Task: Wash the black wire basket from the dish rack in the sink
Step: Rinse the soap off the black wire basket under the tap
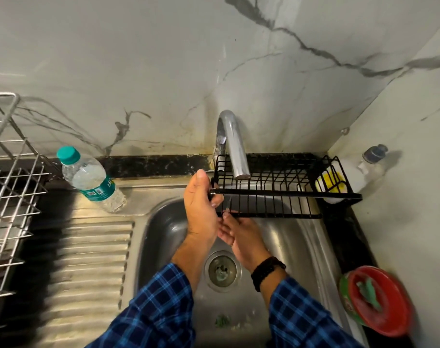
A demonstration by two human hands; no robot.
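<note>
A person in blue plaid sleeves holds a black wire basket (276, 194) over a stainless steel sink (301, 237), directly beneath the curved chrome tap (232, 144). The left hand (201, 209) is wrapped around the basket's left end, thumb raised along the corner and fingers curled over the front rail. The right hand (241, 237), a dark band on its wrist, reaches up from below with loosely spread fingers whose tips touch the basket's lower front wire; whether they pinch that wire cannot be told. The basket's far right end reaches toward the corner of the counter, where something yellow (330, 180) shows through its bars, and a clear dispenser bottle (372, 159) stands just beyond. A plastic water bottle (90, 179) with a teal cap stands on the ribbed draining board to the left, near a steel dish rack (10, 197) at the frame's edge. A red lid (379, 300) sits on the dark counter to the sink's right, and the drain (222, 271) lies between the forearms.
</note>
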